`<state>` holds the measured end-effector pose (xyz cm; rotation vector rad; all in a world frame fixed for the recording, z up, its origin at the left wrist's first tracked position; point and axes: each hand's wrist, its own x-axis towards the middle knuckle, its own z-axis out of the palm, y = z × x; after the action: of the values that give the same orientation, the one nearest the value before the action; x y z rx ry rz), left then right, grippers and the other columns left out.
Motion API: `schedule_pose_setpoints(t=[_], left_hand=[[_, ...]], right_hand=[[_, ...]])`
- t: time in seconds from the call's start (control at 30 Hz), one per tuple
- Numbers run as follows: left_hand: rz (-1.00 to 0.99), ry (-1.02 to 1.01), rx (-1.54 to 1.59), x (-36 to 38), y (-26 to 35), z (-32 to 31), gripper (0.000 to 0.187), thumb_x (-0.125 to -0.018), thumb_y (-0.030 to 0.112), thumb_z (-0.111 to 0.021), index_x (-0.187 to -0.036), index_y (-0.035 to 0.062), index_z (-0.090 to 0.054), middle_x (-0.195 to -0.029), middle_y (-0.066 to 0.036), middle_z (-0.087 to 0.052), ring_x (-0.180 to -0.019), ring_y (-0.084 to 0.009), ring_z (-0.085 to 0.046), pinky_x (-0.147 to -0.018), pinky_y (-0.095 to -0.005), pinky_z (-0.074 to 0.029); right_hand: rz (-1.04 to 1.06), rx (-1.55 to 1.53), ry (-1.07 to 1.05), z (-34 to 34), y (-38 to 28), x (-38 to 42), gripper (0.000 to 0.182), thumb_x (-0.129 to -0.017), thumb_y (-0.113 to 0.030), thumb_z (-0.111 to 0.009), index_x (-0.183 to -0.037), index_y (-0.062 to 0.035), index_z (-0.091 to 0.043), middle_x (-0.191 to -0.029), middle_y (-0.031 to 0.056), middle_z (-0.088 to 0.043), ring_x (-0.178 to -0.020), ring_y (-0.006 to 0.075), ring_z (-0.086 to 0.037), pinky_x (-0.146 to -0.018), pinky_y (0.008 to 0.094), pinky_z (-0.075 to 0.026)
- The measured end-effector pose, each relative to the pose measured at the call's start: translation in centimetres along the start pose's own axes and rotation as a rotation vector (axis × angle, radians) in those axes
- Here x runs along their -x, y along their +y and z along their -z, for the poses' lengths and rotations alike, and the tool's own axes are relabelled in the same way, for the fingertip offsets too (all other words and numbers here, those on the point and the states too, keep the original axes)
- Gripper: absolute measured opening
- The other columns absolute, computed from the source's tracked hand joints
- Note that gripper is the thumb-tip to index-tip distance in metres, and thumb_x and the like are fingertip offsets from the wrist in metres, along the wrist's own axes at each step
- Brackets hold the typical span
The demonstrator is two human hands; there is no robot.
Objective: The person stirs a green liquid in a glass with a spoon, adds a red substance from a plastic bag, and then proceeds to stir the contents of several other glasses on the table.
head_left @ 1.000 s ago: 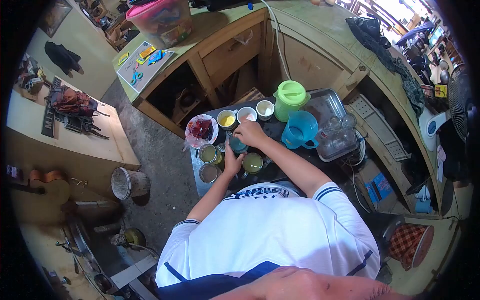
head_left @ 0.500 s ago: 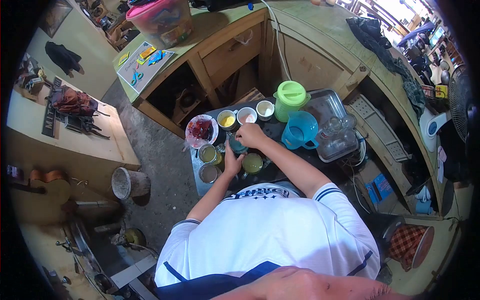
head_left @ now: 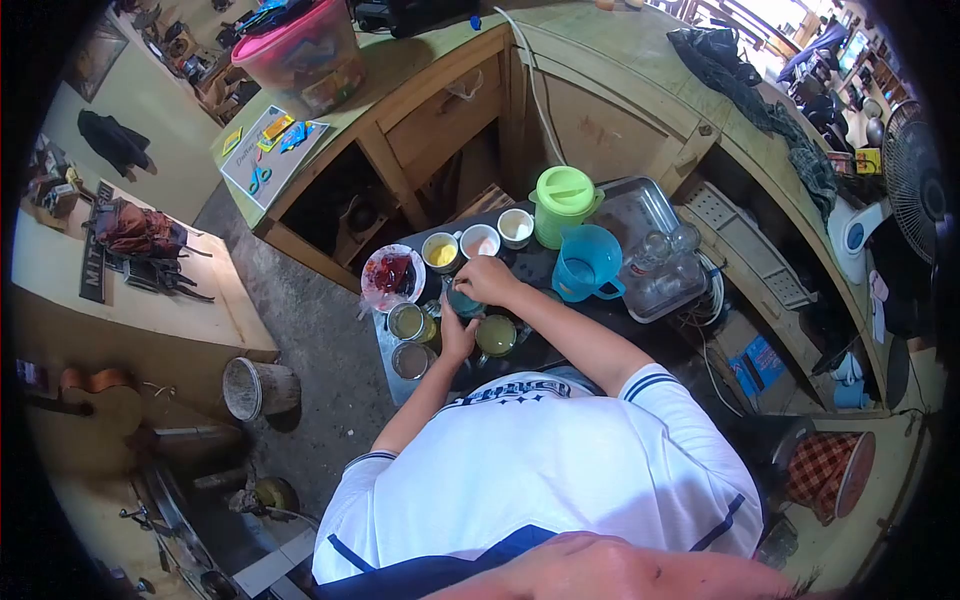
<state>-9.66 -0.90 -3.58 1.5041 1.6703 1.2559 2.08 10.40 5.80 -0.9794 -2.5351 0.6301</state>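
Observation:
My left hand is wrapped around the side of a glass mug with blue-green contents. Over the mug's mouth, my right hand is closed in a pinch; whatever it holds is hidden by the fingers. Close by stand a glass of yellowish liquid, a glass of greyish liquid and a mug of yellow-green liquid. Behind the hands are a white cup with yellow contents, a cup with pinkish contents and a cup with white contents. A bowl holds dark red pieces.
A green lidded pitcher and a blue jug stand at the right of the low table. Beside them, a metal tray carries several glasses. A wooden counter curves behind, and a white bucket is on the floor at left.
The view has shifted slightly, so the tabletop things appear a little to the left. Both hands remain at the same glass mug, with no clear change of grip.

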Motion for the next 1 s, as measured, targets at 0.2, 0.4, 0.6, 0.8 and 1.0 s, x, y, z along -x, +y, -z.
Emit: schedule_pose_setpoints(t=[0.2,0.4,0.6,0.8,1.0], left_hand=[[0.014,0.01,0.0,0.0,-1.2,-0.3,0.082,-0.071,0.009,-0.075,-0.137,-0.0006,-0.028,-0.128,-0.025,-0.045,-0.119,-0.0393,-0.047,-0.101,-0.0416,-0.037],[0.013,-0.004,-0.015,0.1,-1.8,-0.3,0.086,-0.071,0.009,-0.075,-0.14,-0.0022,-0.024,-0.131,-0.025,-0.044,-0.121,-0.0397,-0.046,-0.102,-0.0417,-0.036],[-0.002,-0.01,-0.008,0.0,-0.9,-0.1,0.087,-0.071,0.009,-0.075,-0.14,-0.0022,-0.024,-0.131,-0.026,-0.044,-0.122,-0.0397,-0.045,-0.102,-0.0418,-0.036],[0.019,-0.019,-0.044,0.0,-1.0,-0.1,0.088,-0.071,0.009,-0.076,-0.141,-0.0025,-0.023,-0.132,-0.027,-0.042,-0.123,-0.0401,-0.045,-0.103,-0.0422,-0.035],[0.053,-0.022,-0.063,0.0,-0.5,0.0,0.09,-0.071,0.009,-0.076,-0.141,-0.0042,-0.021,-0.134,-0.027,-0.041,-0.124,-0.04,-0.043,-0.104,-0.0417,-0.034]], right_hand=[[-0.003,0.02,-0.027,0.2,-0.2,-0.1,0.017,-0.071,-0.021,-0.065,-0.081,-0.0107,-0.075,-0.077,0.0114,-0.069,-0.075,0.0298,-0.066,-0.069,0.0428,-0.053],[0.003,0.019,-0.024,0.0,-0.4,0.0,0.016,-0.071,-0.02,-0.065,-0.08,-0.0108,-0.075,-0.076,0.0114,-0.069,-0.073,0.0304,-0.066,-0.068,0.043,-0.053],[-0.015,0.034,0.022,-0.5,-0.3,0.0,0.015,-0.071,-0.02,-0.064,-0.078,-0.0111,-0.074,-0.074,0.011,-0.068,-0.072,0.0302,-0.066,-0.068,0.0424,-0.053],[-0.024,0.004,0.019,-0.5,0.1,-0.1,0.016,-0.071,-0.02,-0.064,-0.078,-0.0114,-0.074,-0.075,0.0119,-0.068,-0.073,0.0303,-0.066,-0.067,0.0421,-0.053],[-0.059,0.001,0.054,-0.9,0.2,0.1,0.016,-0.07,-0.021,-0.065,-0.078,-0.0114,-0.075,-0.075,0.0128,-0.068,-0.072,0.0306,-0.066,-0.066,0.0432,-0.052]])
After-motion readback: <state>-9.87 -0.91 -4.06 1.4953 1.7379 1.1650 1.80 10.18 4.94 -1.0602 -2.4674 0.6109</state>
